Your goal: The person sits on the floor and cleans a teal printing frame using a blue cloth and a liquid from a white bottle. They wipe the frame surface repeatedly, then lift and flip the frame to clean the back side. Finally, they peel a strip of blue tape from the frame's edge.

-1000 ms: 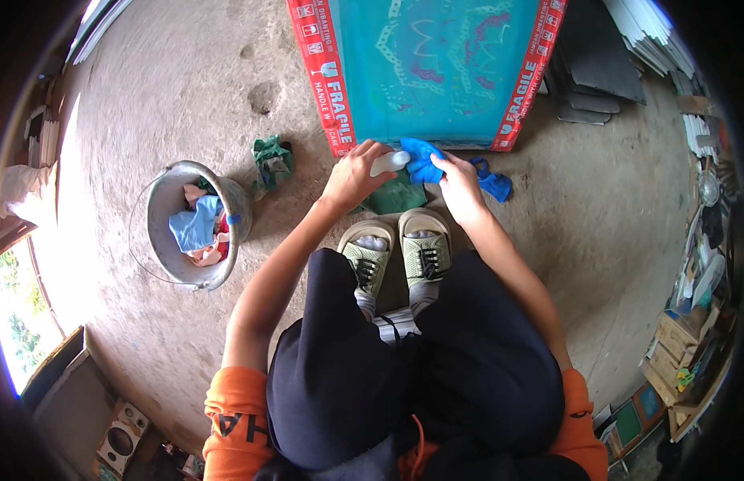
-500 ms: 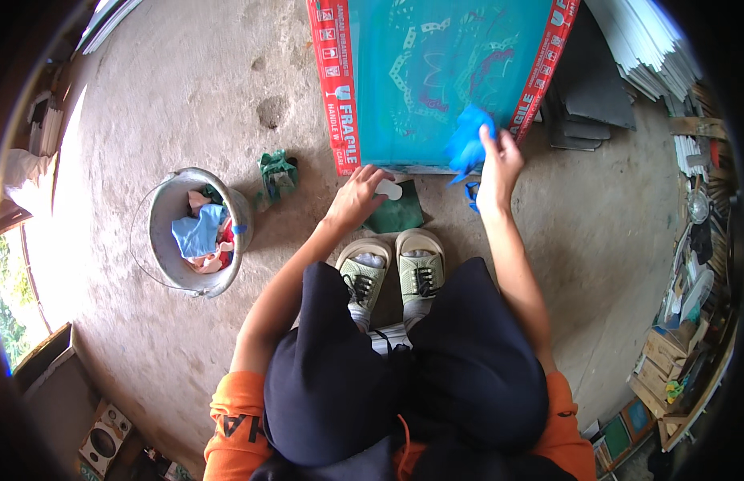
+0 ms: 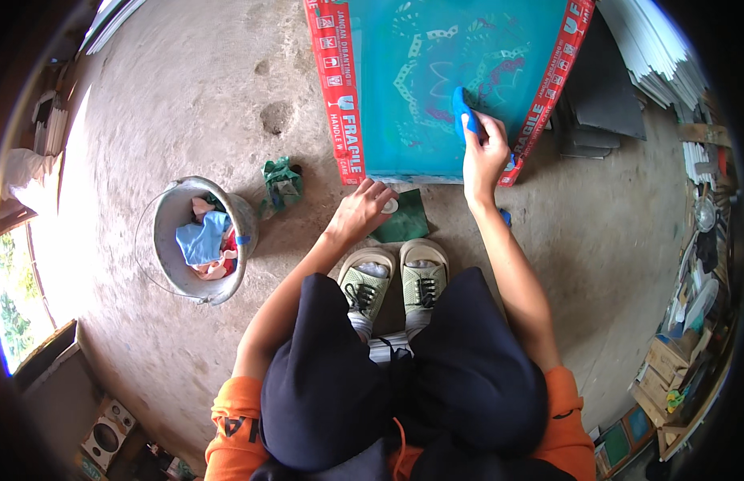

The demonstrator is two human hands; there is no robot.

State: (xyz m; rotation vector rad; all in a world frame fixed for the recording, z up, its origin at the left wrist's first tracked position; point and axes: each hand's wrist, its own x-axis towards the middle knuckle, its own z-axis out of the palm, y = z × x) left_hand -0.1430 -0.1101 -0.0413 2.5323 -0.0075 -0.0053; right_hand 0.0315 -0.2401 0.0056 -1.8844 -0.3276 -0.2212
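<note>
Ahead of my feet stands a screen-printing frame (image 3: 404,152), its teal mesh patterned with pale and pink ornament and its sides wrapped in red tape. Over the mesh, my right hand (image 3: 489,160) pinches a bunched blue cloth (image 3: 463,114), whose lower part appears to touch the surface. My left hand (image 3: 360,214) is by the frame's near left corner, fingers curled around a small white round piece (image 3: 389,206), perhaps a cap. Beneath that piece, a dark green square sheet (image 3: 408,220) lies on the floor in front of my shoes.
To the left, a grey metal bucket (image 3: 248,220) holds several rags, with a crumpled green rag (image 3: 282,184) beside it. Dark flat panels (image 3: 608,104) and stacked white sheets (image 3: 656,56) lie at the far right. A blue scrap (image 3: 506,216) rests beneath my right forearm.
My right hand has carried the blue cloth forward and slightly left, onto the mesh. My left hand stays near the frame's corner with the white piece. The whole view has shifted slightly.
</note>
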